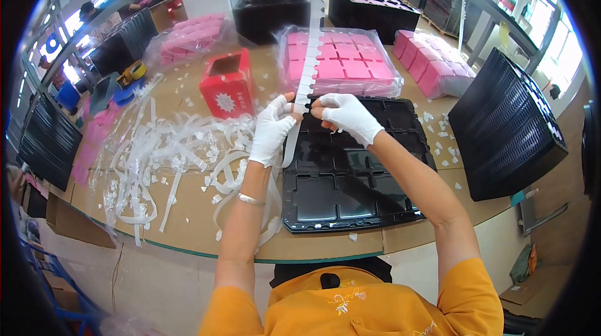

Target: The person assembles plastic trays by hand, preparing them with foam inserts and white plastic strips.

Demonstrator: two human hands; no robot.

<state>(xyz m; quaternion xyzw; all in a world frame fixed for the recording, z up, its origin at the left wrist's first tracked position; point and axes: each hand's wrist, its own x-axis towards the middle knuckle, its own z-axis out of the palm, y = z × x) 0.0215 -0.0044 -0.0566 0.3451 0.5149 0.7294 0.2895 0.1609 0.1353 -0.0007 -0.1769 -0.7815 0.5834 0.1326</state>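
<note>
A long white backing strip [308, 73] with small black tabs along its edge runs down from the top of the view. My left hand [272, 128], in a white glove with bare fingertips, pinches the strip near its lower part, and its tail hangs below. Close beside it on the right, my gloved right hand [350, 117] has its fingertips drawn together at the strip's edge, by a small black tab. What lies between them is too small to make out. Beneath both hands lies a shiny black plastic tray [357, 179] with square compartments.
Curled white strips and scraps [150, 154] litter the table's left. Beyond stand a red box [228, 86], bagged pink blocks [338, 61] and more pink blocks [432, 64]. Black tray stacks stand right [507, 126] and left [47, 139]. Across the table, a gloved person works by a black stack [272, 14].
</note>
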